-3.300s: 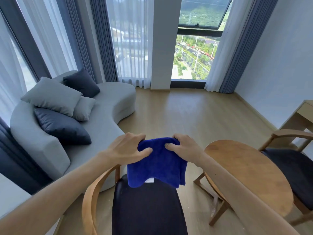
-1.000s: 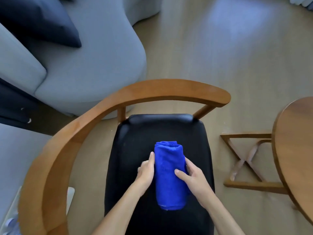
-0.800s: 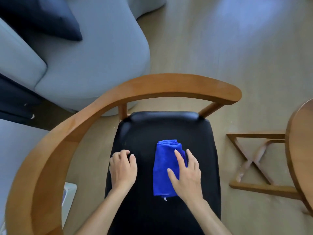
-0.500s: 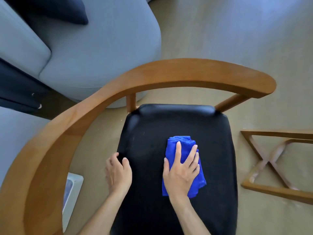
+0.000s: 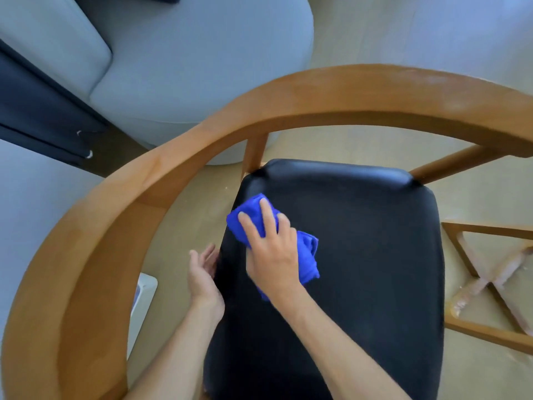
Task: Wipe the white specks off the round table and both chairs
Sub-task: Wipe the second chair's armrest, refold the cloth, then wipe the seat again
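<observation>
Right hand (image 5: 272,249): fingers spread flat, pressing the folded blue cloth (image 5: 305,255) onto the black seat (image 5: 360,255), near its far left corner.
Left hand (image 5: 202,269): open, palm up, cupped just beside the seat's left edge, below the cloth, holding nothing.
Specks: too small to make out on the seat.
Risk, spill: a fast sweep may throw specks past the cupped palm onto the floor.
Risk, cloth: under a flat palm only, the fold may unroll or bunch.
Risk, coverage: the wooden armrest (image 5: 115,215) beyond the left hand and the table base (image 5: 490,272) to the right may get skipped.
</observation>
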### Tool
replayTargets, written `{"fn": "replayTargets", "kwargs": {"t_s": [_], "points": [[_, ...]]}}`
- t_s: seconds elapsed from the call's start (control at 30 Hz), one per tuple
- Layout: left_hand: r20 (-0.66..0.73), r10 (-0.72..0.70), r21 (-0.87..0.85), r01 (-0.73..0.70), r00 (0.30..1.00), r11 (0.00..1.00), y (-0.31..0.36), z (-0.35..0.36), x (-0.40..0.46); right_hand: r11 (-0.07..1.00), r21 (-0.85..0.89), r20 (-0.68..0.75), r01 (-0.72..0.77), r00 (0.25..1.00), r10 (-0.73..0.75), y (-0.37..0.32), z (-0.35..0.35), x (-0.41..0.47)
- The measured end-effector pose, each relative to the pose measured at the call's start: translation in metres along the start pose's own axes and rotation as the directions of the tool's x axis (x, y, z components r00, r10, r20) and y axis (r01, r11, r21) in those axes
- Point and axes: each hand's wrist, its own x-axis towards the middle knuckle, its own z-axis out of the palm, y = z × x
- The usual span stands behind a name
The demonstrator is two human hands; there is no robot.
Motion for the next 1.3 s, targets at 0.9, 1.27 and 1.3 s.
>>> {"fn": "replayTargets", "kwargs": {"t_s": [0.9,1.27,1.3], "points": [[0.588,0.514,0.803,-0.525,0.625,-0.282,-0.045,0.028,0.020,0.984,-0.069,-0.160,-0.162,0.976,0.149,0.127,-0.036,0.022],[0.585,0.520,0.801,-0.544,0.622,-0.251,-0.045,0.030,0.019,0.807,0.001,0.213,0.591,0.788,-0.578,0.121,-0.060,-0.173],[0.585,0.523,0.800,-0.547,0.619,-0.247,-0.046,0.031,0.019,0.786,0.011,0.139,0.618,0.778,-0.613,0.138,-0.065,-0.149]]}}
